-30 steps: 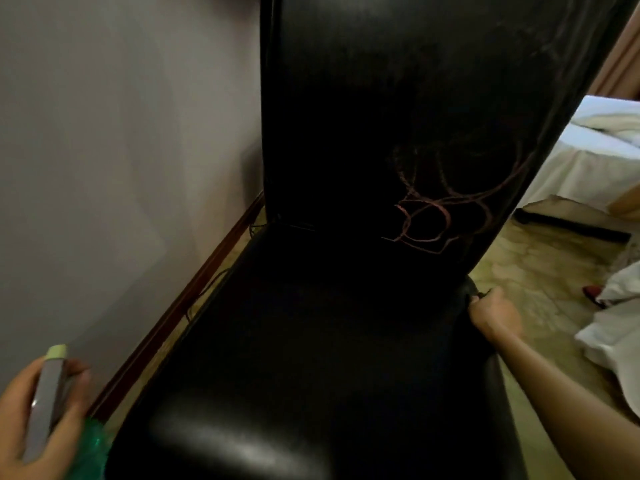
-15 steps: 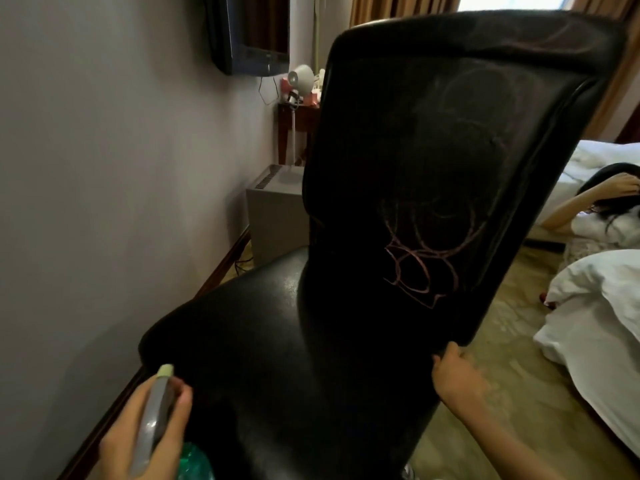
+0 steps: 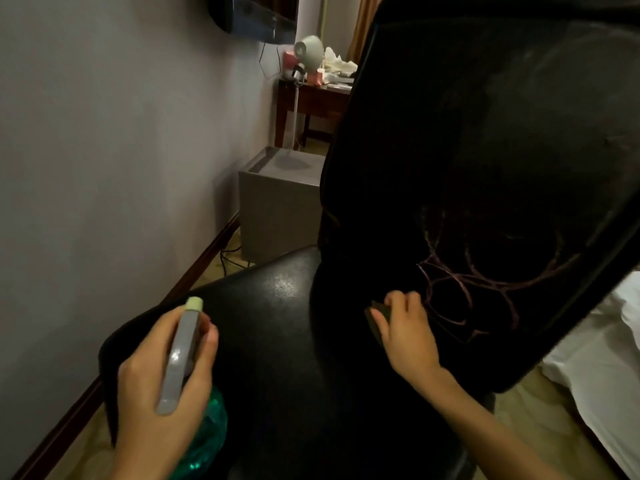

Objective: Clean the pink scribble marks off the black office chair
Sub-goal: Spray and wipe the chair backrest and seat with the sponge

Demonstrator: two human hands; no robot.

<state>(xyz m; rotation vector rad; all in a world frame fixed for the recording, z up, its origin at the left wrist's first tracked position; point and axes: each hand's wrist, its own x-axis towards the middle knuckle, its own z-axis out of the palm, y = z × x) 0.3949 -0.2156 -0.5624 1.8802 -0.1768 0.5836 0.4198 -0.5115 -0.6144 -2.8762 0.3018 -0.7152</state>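
The pink marks (image 3: 464, 292) loop across the lower part of the chair (image 3: 277, 323) backrest, on the side facing the camera, just above the seat. They look the same as half a second ago.

The right hand (image 3: 410, 332) has changed place. Before, it gripped the backrest's lower outer edge. Now it lies on the front of the backrest, just left of the marks, with its fingers curled over a dark pad (image 3: 377, 315) held against the leather. What the pad is cannot be told.

The left hand (image 3: 156, 382) has come up over the seat's near corner. It is wrapped, as before, around the grey head of a green spray bottle (image 3: 181, 351), nozzle pointing away.

Behind the chair a grey box (image 3: 277, 209) stands by the wall (image 3: 104, 168), with a cluttered desk (image 3: 311, 98) beyond it. White bedding on a bed (image 3: 595, 358) lies to the right.
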